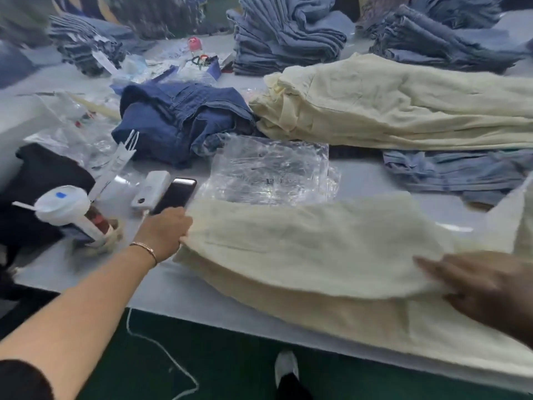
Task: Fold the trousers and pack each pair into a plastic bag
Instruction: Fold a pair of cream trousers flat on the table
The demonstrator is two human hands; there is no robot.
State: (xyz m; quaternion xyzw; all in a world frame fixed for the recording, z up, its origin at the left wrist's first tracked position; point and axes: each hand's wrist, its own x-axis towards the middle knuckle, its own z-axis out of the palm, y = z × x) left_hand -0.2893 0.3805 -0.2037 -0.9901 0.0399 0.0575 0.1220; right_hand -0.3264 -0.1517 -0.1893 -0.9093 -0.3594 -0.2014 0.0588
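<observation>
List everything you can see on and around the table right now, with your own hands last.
cream trousers: one, near edge, being folded
cream pile: one, right of centre
plastic bags: clear stack, centre
dark blue trousers: one heap, behind the bags
denim stacks: several, blue, far side
phone: one, black, left of the bags
cup: one, white lid, left
left hand: grips the trousers' left edge
right hand: flat on the trousers

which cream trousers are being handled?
The near cream pair at the table edge: left hand grips it, right hand rests on it. The far cream pile is untouched.
</observation>
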